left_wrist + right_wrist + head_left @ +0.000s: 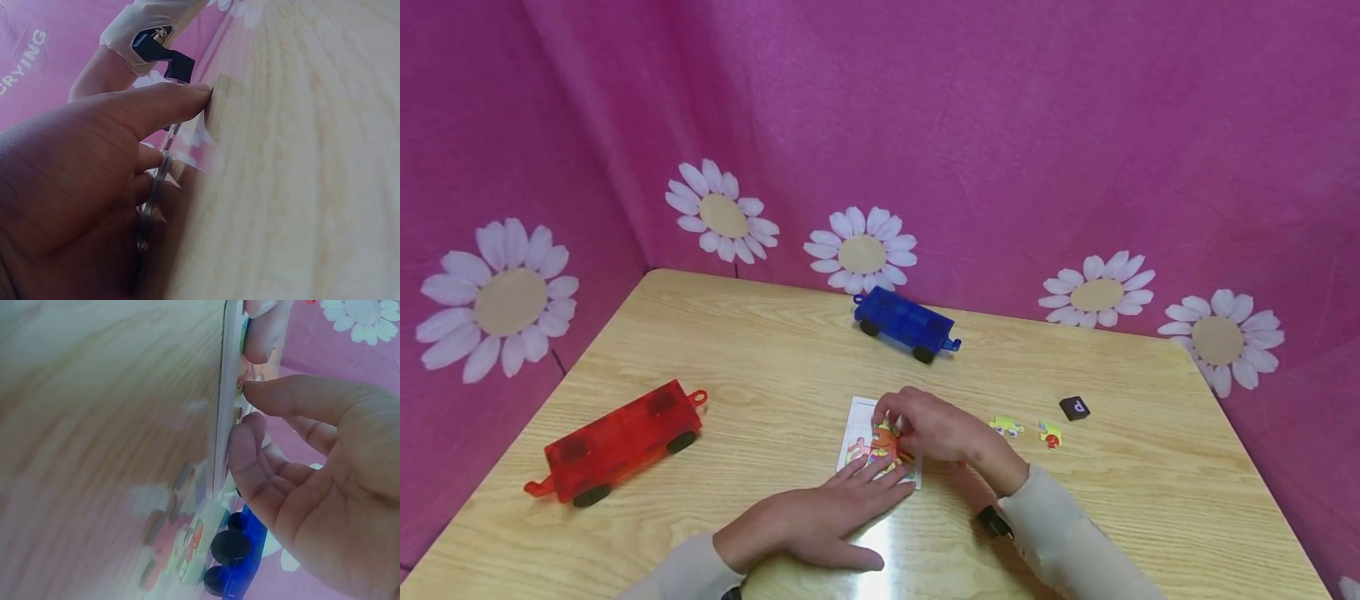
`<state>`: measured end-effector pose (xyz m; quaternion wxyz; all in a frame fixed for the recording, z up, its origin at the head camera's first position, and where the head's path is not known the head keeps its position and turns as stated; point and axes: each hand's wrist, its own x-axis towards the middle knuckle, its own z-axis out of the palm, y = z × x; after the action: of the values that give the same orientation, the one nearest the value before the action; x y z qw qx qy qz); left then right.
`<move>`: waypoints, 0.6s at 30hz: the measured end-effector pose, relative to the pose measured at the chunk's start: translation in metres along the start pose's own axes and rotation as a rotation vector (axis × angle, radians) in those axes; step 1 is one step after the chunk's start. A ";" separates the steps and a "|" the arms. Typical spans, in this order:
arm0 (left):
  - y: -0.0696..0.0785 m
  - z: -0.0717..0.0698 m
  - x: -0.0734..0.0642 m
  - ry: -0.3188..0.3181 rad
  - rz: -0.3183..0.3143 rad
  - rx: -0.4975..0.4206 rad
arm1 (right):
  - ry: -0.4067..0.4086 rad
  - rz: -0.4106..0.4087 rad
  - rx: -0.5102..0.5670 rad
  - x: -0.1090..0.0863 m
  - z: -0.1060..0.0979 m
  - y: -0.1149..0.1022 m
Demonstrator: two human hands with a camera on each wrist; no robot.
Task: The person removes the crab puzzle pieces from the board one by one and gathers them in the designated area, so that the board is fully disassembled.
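A white-bordered puzzle board (857, 418) lies on the table in front of me, with colourful pieces in it. My left hand (831, 517) rests flat, its straight fingers spread over the board's near edge and the thumb out on the table. Above the middle of the board, my right hand (932, 425) curls down and pinches an orange puzzle piece (886, 438) between thumb and fingers. In the right wrist view the thumb and fingertips of the right hand (331, 462) come together right at the board's surface. The fingers partly hide the piece.
Two loose puzzle pieces, one yellow-green (1006, 427) and one with red (1051, 436), lie to the right, near a small black tile (1074, 407). A blue toy wagon (904, 322) stands at the back, a red one (621, 442) at the left. Pink flowered cloth (970, 167) surrounds the table.
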<state>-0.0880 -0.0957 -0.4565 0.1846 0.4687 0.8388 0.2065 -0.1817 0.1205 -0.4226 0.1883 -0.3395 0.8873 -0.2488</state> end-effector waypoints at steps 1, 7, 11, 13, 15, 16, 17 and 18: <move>0.000 0.000 0.000 0.001 -0.002 0.003 | -0.001 0.005 0.009 0.000 0.000 0.000; 0.001 0.000 0.000 -0.005 -0.012 -0.008 | -0.008 0.002 0.025 -0.001 0.003 -0.001; 0.001 0.001 0.000 -0.010 -0.007 -0.024 | -0.003 -0.008 0.011 -0.002 0.002 -0.001; 0.001 0.000 0.000 -0.010 -0.002 -0.023 | 0.009 -0.019 0.013 -0.002 0.000 -0.002; 0.001 0.000 0.000 -0.006 0.004 -0.018 | 0.023 -0.028 0.020 -0.001 -0.002 -0.003; 0.001 0.000 0.000 -0.005 0.005 -0.014 | 0.032 -0.036 0.026 -0.001 -0.004 -0.003; 0.001 -0.001 0.000 -0.004 0.006 -0.012 | 0.042 -0.043 0.031 -0.001 -0.005 -0.003; 0.001 -0.001 0.000 -0.001 0.009 -0.008 | 0.052 -0.046 0.038 0.000 -0.006 -0.003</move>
<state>-0.0880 -0.0954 -0.4555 0.1862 0.4717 0.8358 0.2105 -0.1830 0.1206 -0.4157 0.1657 -0.3499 0.8789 -0.2785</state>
